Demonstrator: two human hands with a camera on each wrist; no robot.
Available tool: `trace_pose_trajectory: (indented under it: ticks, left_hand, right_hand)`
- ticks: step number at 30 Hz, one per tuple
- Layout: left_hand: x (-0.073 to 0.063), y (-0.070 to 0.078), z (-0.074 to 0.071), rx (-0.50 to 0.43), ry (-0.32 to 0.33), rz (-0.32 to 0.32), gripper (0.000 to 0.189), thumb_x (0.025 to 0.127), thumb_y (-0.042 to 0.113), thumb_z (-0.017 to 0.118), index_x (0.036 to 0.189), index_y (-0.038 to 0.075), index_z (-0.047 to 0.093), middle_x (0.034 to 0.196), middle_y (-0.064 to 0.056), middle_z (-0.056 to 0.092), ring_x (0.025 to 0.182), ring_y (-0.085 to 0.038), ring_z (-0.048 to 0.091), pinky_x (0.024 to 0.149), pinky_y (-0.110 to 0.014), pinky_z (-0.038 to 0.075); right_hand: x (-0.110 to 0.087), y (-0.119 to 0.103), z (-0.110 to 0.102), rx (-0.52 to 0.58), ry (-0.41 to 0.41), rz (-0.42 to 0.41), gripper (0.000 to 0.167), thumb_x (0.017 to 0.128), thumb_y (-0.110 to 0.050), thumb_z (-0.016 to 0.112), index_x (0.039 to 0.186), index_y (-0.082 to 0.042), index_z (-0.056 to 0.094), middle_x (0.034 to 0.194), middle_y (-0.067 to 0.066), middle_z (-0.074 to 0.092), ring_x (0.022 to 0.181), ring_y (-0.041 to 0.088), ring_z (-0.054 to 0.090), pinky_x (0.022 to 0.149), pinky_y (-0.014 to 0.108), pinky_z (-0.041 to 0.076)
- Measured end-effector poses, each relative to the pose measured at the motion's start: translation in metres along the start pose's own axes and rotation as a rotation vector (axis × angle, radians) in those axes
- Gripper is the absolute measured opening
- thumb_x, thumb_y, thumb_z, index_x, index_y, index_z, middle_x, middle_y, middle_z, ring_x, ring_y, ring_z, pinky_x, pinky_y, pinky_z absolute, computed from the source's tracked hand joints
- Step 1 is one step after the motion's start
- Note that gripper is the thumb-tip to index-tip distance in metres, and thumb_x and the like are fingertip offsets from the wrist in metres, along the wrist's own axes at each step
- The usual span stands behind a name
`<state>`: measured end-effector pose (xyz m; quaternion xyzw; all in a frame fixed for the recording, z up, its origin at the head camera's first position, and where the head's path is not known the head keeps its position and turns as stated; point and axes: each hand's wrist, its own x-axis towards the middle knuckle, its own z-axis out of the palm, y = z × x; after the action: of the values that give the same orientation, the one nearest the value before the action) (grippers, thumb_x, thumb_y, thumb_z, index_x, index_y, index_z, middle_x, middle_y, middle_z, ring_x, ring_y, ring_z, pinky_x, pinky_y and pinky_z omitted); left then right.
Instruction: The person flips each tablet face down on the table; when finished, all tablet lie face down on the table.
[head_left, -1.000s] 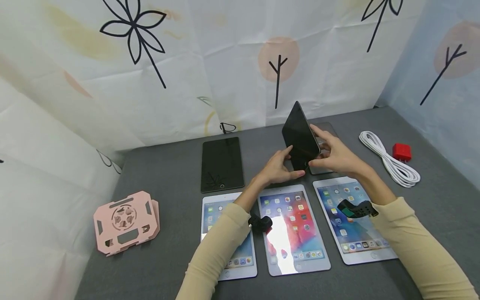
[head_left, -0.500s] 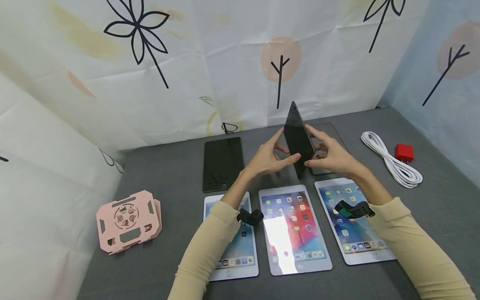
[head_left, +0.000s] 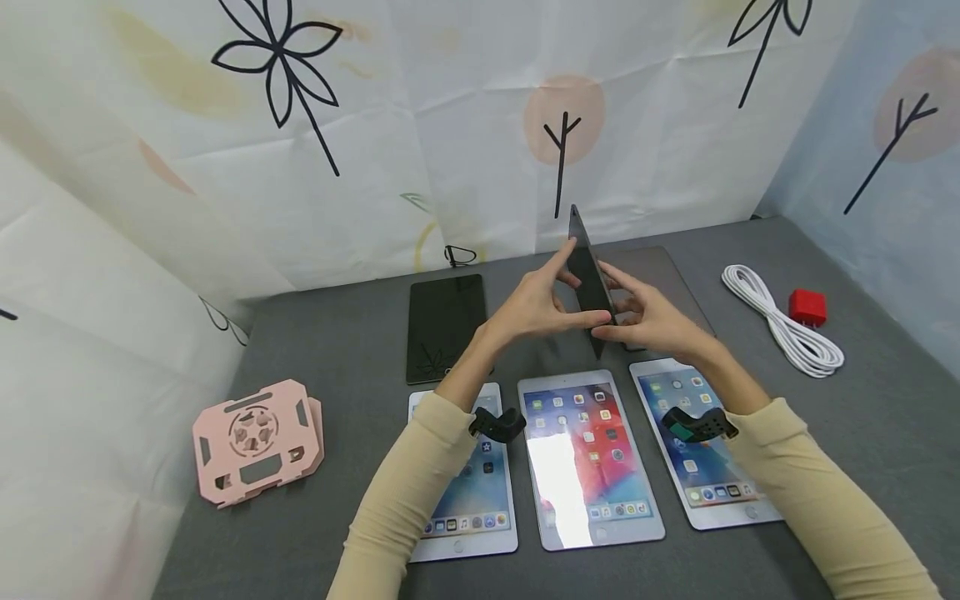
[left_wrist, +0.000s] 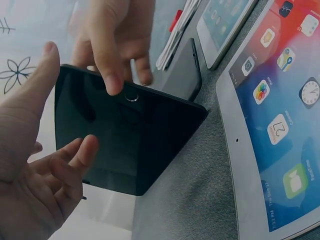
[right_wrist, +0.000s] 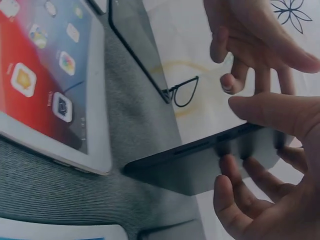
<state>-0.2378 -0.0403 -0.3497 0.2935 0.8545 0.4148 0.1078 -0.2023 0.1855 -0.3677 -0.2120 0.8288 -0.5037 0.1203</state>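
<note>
A black tablet (head_left: 591, 292) stands on edge at the back of the table, nearly edge-on in the head view. My right hand (head_left: 651, 317) pinches it, thumb on the screen side near the home button, fingers against the grey back (right_wrist: 187, 172), as the right wrist view shows. My left hand (head_left: 534, 302) is on the screen side, with index finger and thumb spread apart. In the left wrist view its fingers (left_wrist: 82, 155) are loosely bent in front of the dark screen. Behind the right hand, a grey tablet (head_left: 663, 271) lies flat, partly covered.
Three white tablets with lit screens lie in front: left (head_left: 472, 546), middle (head_left: 626, 533) and right (head_left: 701, 517). Another black tablet (head_left: 446, 325) lies at back left. A pink slotted stand (head_left: 255, 446) is far left; a coiled white cable (head_left: 783, 321) and red plug (head_left: 807, 307) are right.
The upright tablet has turned more edge-on and shifted slightly left. My left hand has risen from its lower edge and spread along the screen side; the right hand moved left with the tablet.
</note>
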Motion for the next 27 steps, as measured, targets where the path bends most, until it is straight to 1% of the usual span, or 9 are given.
trace_pose_trajectory:
  ticks: [1, 2, 5, 7, 11, 14, 21, 24, 27]
  left_hand:
    - [0.000, 0.000, 0.000, 0.009, -0.008, -0.001, 0.112, 0.088, 0.038, 0.080, 0.167, 0.021, 0.002, 0.146, -0.012, 0.056, 0.076, -0.014, 0.072, 0.069, -0.024, 0.057]
    - [0.000, 0.000, -0.001, 0.017, -0.014, 0.000, 0.112, 0.088, 0.037, 0.080, 0.166, 0.021, 0.002, 0.148, -0.011, 0.055, 0.075, -0.014, 0.071, 0.069, -0.023, 0.056]
    - [-0.001, -0.001, -0.001, 0.047, -0.017, 0.002, 0.113, 0.088, 0.038, 0.080, 0.166, 0.020, 0.001, 0.149, -0.009, 0.051, 0.073, -0.015, 0.068, 0.066, -0.023, 0.055]
    - [-0.002, -0.003, -0.001, 0.057, -0.015, 0.000, 0.114, 0.088, 0.038, 0.080, 0.166, 0.018, -0.001, 0.149, -0.009, 0.049, 0.073, -0.016, 0.066, 0.065, -0.022, 0.054]
    - [-0.004, -0.008, -0.001, 0.067, -0.011, -0.003, 0.115, 0.089, 0.037, 0.079, 0.165, 0.012, -0.003, 0.148, -0.008, 0.049, 0.074, -0.015, 0.066, 0.065, -0.021, 0.053]
    - [-0.006, -0.010, -0.002, 0.060, -0.013, -0.003, 0.114, 0.090, 0.036, 0.078, 0.165, 0.008, -0.004, 0.147, -0.008, 0.049, 0.073, -0.014, 0.066, 0.064, -0.021, 0.053]
    - [-0.013, -0.018, -0.004, 0.033, -0.012, -0.021, 0.114, 0.091, 0.035, 0.078, 0.165, 0.009, -0.005, 0.147, -0.009, 0.049, 0.079, -0.015, 0.066, 0.067, -0.022, 0.053]
    - [-0.017, -0.022, -0.005, 0.021, -0.008, -0.031, 0.113, 0.091, 0.035, 0.078, 0.165, 0.009, -0.004, 0.147, -0.008, 0.049, 0.084, -0.015, 0.066, 0.069, -0.022, 0.052]
    - [-0.020, -0.027, -0.006, 0.001, -0.008, -0.036, 0.113, 0.092, 0.035, 0.078, 0.165, 0.009, -0.005, 0.147, -0.008, 0.049, 0.089, -0.015, 0.067, 0.072, -0.022, 0.052]
  right_hand:
    - [0.000, 0.001, 0.001, -0.021, -0.012, 0.020, 0.091, 0.097, -0.009, 0.069, 0.166, -0.014, 0.009, 0.156, 0.029, 0.035, 0.122, 0.044, 0.062, 0.091, 0.033, 0.058]
    - [0.001, 0.003, 0.003, -0.041, -0.029, 0.039, 0.089, 0.099, -0.012, 0.068, 0.166, -0.013, 0.009, 0.157, 0.029, 0.034, 0.124, 0.048, 0.060, 0.093, 0.039, 0.058]
    - [0.003, 0.008, 0.007, -0.109, -0.085, 0.089, 0.085, 0.101, -0.021, 0.066, 0.165, -0.009, 0.012, 0.158, 0.031, 0.034, 0.127, 0.050, 0.060, 0.098, 0.055, 0.055]
    - [0.004, 0.012, 0.009, -0.170, -0.113, 0.110, 0.084, 0.101, -0.027, 0.065, 0.164, -0.005, 0.014, 0.158, 0.032, 0.035, 0.129, 0.051, 0.058, 0.098, 0.058, 0.054]
    - [0.006, 0.019, 0.013, -0.318, -0.119, 0.117, 0.085, 0.098, -0.034, 0.069, 0.161, 0.003, 0.023, 0.151, 0.033, 0.046, 0.127, 0.050, 0.059, 0.097, 0.057, 0.054]
    - [0.009, 0.022, 0.014, -0.386, -0.113, 0.104, 0.085, 0.096, -0.037, 0.071, 0.157, 0.007, 0.030, 0.143, 0.032, 0.054, 0.123, 0.046, 0.061, 0.099, 0.057, 0.053]
    - [0.012, 0.027, 0.013, -0.418, -0.109, 0.111, 0.081, 0.094, -0.039, 0.074, 0.151, 0.009, 0.042, 0.135, 0.028, 0.057, 0.118, 0.041, 0.061, 0.098, 0.055, 0.052]
    - [0.012, 0.031, 0.013, -0.414, -0.111, 0.108, 0.079, 0.093, -0.039, 0.075, 0.148, 0.010, 0.045, 0.127, 0.025, 0.060, 0.105, 0.033, 0.061, 0.089, 0.046, 0.054]
    - [0.013, 0.033, 0.013, -0.408, -0.123, 0.089, 0.076, 0.093, -0.035, 0.075, 0.146, 0.011, 0.047, 0.109, 0.016, 0.063, 0.089, 0.023, 0.056, 0.079, 0.035, 0.047]
